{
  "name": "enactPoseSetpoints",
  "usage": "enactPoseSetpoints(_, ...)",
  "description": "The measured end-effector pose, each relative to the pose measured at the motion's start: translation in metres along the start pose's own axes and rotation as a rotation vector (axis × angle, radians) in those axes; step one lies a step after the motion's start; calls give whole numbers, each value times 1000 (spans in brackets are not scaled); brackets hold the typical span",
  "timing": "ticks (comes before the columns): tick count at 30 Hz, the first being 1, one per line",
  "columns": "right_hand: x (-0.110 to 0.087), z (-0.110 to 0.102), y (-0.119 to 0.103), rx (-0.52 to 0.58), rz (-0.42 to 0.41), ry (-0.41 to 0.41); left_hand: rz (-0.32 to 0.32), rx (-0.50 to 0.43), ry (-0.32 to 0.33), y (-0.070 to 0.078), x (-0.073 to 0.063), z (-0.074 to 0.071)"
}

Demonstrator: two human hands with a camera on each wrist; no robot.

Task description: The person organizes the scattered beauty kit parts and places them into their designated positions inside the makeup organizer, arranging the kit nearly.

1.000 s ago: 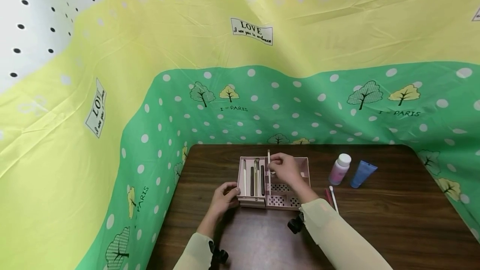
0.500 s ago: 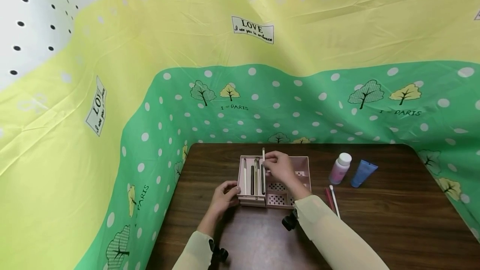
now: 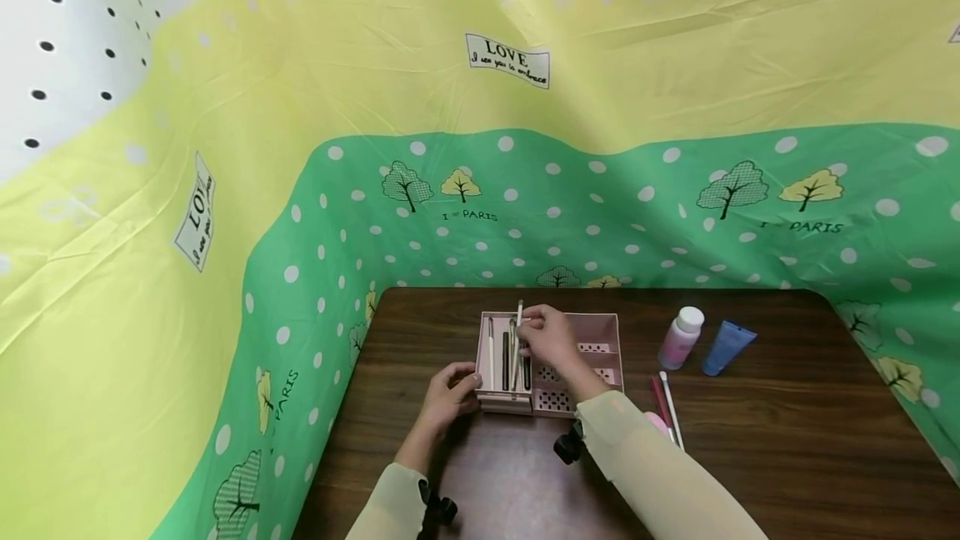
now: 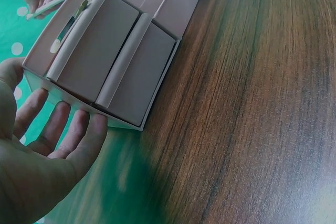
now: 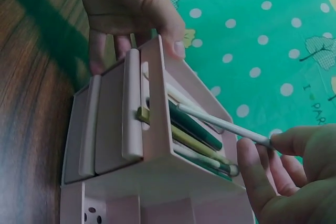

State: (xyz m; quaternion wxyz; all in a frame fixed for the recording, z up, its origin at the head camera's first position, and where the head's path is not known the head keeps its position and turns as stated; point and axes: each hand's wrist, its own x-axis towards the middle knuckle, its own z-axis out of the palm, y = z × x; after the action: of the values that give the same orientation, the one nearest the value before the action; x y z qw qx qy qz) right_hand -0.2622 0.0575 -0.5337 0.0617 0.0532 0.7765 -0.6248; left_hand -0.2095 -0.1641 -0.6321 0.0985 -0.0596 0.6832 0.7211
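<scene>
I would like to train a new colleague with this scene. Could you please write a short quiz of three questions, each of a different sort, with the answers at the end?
1. Open question: What does the right hand pinch?
2. True or false: The left hand grips the pink organizer.
3. Multiple choice: In the head view, where is the blue tube relative to the white-capped bottle? a) to its left; b) to its right; c) on top of it.

Key
1. A slim white brush.
2. True.
3. b
</scene>
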Motion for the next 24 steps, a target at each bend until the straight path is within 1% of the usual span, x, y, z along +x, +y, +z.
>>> enactPoseSetpoints(5, -1, 10, -1, -2, -4, 12, -4, -6, 6, 0, 0, 0)
enactPoseSetpoints(11, 1, 19, 1, -7, 4, -2, -1, -10, 0, -1, 0, 1)
enactPoseSetpoints(20, 5, 24, 5, -29, -11, -12, -2, -13, 3, -1, 0, 1)
enactPoseSetpoints(24, 7, 26, 7, -55, -10, -10, -3, -15, 3, -1, 0, 1)
